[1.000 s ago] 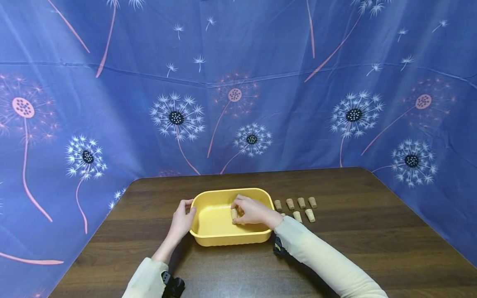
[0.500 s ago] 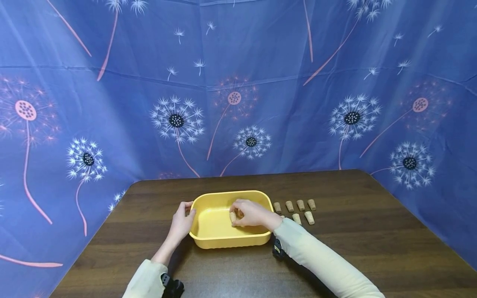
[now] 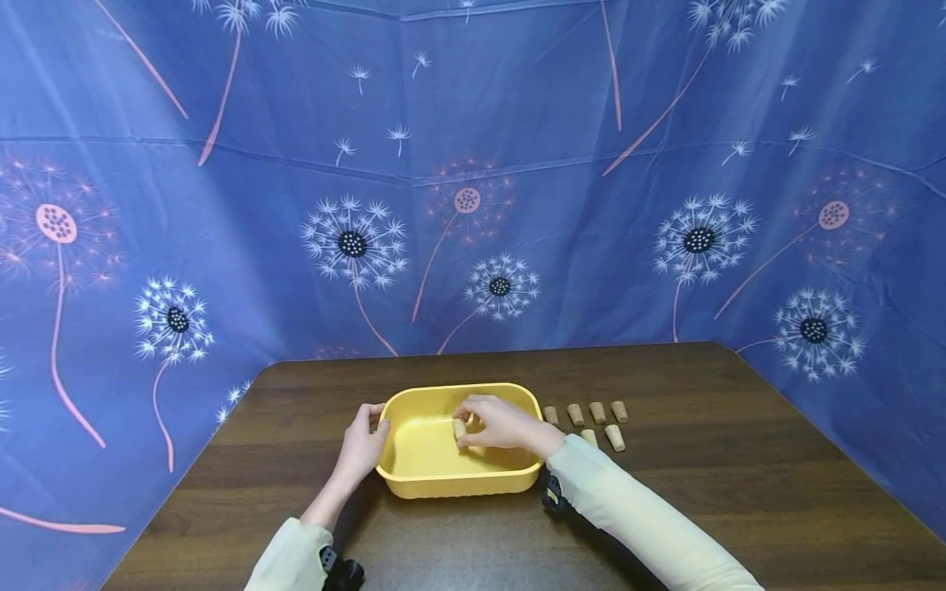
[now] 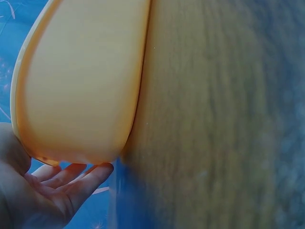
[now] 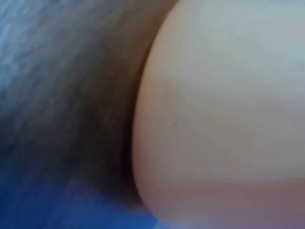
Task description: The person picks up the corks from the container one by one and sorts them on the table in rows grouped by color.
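A yellow plastic tub [image 3: 466, 487] stands on the table in the head view. My left hand [image 3: 364, 443] holds its left end, thumb at the rim and fingers against the outer wall; the left wrist view shows these fingers [image 4: 88, 183] at the tub's end. Inside the tub, my right hand [image 3: 502, 424] pinches a cork [image 3: 459, 429] between thumb and fingers, low over the floor. Whether the cork touches the floor, I cannot tell. The right wrist view shows a blurred tub wall [image 5: 224, 119], with the hand out of sight.
Several tapered corks [image 3: 597, 412] stand or lie right of the tub, in two rough rows; the right forearm partly hides the front row. The dark wooden table [image 3: 724, 460] meets a blue dandelion-print cloth [image 3: 591, 246] behind.
The right hand has shifted slightly left inside the tub with the cork. The left hand keeps its place on the tub. The head view has tilted a little upward.
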`<state>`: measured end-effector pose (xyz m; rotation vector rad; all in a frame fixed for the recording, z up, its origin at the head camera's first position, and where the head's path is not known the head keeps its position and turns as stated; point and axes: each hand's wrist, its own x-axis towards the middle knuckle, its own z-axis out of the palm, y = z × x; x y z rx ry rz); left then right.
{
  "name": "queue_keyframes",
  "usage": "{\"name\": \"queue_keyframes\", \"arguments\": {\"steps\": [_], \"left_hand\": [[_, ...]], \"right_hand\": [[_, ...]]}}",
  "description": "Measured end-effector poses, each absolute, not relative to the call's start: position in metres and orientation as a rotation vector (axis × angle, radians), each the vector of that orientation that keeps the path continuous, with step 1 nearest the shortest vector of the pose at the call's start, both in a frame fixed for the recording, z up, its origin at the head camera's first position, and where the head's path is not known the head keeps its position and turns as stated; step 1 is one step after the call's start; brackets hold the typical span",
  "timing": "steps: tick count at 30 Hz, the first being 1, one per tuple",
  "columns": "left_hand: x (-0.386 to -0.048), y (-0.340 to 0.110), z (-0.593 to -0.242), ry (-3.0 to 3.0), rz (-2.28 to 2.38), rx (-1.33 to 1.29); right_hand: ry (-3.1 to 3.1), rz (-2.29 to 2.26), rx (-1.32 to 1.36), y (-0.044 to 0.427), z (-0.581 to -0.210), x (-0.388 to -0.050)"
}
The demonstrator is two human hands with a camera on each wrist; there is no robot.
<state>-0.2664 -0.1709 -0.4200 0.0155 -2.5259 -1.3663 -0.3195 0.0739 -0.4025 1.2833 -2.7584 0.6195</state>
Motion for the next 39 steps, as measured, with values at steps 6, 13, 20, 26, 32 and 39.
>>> {"name": "queue_keyframes", "arguments": {"steps": [6, 13, 20, 26, 32, 39], "left_hand": [[-0.266, -0.172, -0.421, -2.526, -1.356, -0.004], [-0.266, -0.171, -0.42, -2.522, -1.355, -0.007], [-0.265, -0.172, -0.418, -2.553, -1.372, 0.02], [-0.265, -0.171, -0.417, -2.559, -1.38, 0.03], [-0.264, -0.171, -0.417, -2.556, -1.381, 0.033], [-0.264, -0.171, -0.417, -2.551, -1.379, 0.025]], "right_hand": [[-2.742, 0.625, 1.307, 0.076, -0.398, -0.318], [-2.706, 0.63, 1.311, 0.082, -0.392, -0.314], [-2.642, 0.63, 1.334, 0.09, -0.388, -0.312], [-2.578, 0.617, 1.326, 0.099, -0.387, -0.31], [-2.558, 0.672, 1.278, 0.109, -0.385, -0.308], [-2.499, 0.73, 1.241, 0.123, -0.382, -0.309]]}}
